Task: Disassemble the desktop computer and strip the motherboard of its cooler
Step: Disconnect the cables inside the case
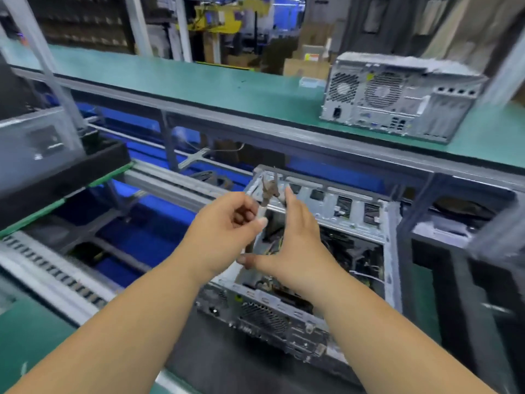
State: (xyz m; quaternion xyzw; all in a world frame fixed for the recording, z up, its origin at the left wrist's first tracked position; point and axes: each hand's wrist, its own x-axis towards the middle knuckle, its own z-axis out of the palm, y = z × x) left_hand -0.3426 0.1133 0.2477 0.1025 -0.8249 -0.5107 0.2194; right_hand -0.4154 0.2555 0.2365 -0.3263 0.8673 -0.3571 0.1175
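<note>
The opened computer case (326, 251) lies on its side on the dark desk (216, 362) in front of the person, its open side up, holding a tangle of dark cables and parts too blurred to name. Above it the left hand (224, 231) pinches a thin grey cable (265, 194) between curled fingers, while the right hand (295, 245) is spread with straight fingers beside it. A second, closed computer tower (397, 95) stands on the green conveyor (199, 78) behind.

Open desktop case (318, 251) — grey metal, side panel off, lying on its side below the green shelf | rear I/O and vent grille face the camera | dark cabling and parts inside — blurred | empty drive-bay slots along far wall
</note>
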